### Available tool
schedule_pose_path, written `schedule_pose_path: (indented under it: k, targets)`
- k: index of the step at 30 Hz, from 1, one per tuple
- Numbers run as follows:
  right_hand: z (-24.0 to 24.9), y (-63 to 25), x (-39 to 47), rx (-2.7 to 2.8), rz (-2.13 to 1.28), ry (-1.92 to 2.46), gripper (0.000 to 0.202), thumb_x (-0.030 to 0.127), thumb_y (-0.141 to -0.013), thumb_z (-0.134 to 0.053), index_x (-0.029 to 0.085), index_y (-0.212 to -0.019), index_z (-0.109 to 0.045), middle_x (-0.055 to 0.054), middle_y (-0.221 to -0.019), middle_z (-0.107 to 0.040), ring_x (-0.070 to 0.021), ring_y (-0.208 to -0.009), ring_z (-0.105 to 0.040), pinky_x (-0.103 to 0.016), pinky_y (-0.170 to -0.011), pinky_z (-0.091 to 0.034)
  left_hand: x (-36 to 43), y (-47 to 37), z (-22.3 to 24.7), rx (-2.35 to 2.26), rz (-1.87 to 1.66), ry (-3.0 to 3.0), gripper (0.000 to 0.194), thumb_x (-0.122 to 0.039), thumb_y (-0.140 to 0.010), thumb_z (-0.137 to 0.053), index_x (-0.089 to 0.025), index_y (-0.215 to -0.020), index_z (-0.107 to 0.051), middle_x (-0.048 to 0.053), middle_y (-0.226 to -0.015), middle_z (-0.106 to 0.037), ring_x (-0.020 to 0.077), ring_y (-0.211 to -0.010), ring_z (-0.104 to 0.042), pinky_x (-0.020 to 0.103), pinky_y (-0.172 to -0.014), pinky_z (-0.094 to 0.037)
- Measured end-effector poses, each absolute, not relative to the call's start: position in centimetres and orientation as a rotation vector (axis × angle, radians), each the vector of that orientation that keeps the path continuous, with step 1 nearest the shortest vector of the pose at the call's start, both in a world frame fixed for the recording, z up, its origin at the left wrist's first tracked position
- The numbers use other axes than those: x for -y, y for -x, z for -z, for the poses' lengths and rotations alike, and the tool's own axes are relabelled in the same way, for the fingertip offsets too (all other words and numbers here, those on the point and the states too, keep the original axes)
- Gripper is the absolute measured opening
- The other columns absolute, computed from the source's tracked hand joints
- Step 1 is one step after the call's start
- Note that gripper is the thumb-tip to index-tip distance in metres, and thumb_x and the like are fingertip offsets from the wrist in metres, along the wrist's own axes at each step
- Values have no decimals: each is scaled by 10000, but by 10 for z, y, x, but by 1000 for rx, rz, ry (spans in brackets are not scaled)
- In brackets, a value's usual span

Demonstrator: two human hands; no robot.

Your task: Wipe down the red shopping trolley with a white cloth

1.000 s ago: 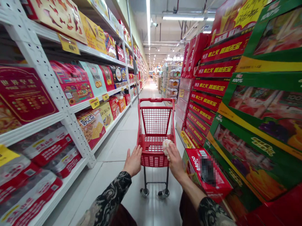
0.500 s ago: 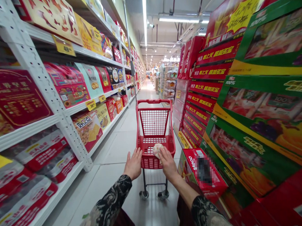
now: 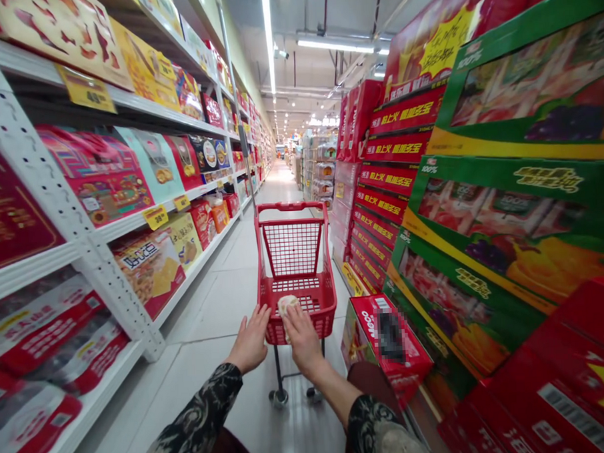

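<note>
A small red shopping cart [image 3: 321,299] stands right in front of me, its mesh panel upright at the far side. My right hand [image 3: 304,343] presses a crumpled, pale patterned cloth [image 3: 287,303] against the near rim of the basket. The cloth sticks out past the fingertips, and the rest of it is hidden under the palm. At the near left corner of the basket, my left hand [image 3: 251,340] has its fingers stretched out, with nothing in it. Those fingertips are at the rim; whether they touch it, I cannot tell.
White shelving [image 3: 128,314] with boxed goods and shrink-wrapped bottles runs along the left. Stacked red cartons [image 3: 380,176] and green juice boxes [image 3: 486,212] line the right. A red-topped box [image 3: 387,343] sits low beside my right leg. The tiled aisle floor [image 3: 205,304] stretches ahead.
My right hand and the cloth have moved left along the near rim of the basket, closer to my left hand. The whole view has shifted, so the cart appears further left.
</note>
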State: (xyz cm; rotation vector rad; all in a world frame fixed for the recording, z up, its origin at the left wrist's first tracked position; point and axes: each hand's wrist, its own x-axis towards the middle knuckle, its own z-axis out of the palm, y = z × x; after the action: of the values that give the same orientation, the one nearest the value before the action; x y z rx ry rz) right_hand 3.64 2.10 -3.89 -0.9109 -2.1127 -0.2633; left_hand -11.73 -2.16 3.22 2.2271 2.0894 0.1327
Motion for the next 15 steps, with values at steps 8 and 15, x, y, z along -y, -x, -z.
schedule_pose_path:
  k: [8,15]
  targets:
    - [26,-134,-52,1903,233,1121,545,-21,-781,-327,155,-1278,-461,-115,-1367,-403,-193,-1343,-185,-451,-1039,-309,18,119,-29,-2002,-280,-2178,835,24,-542,-390,-97,-1358,-261,112,-1470,-198,214,-1367,-64,455,-1101,-165]
    - [35,-66,-23,2018,165,1074,609,-28,-752,-330,164,-1327,-393,-99,-1382,-383,-190,-1351,-153,-429,-1038,-312,14,119,-20,-1861,-447,-2200,817,40,-531,-373,-27,-1340,-275,154,-1452,-234,218,-1363,-32,395,-1114,-188]
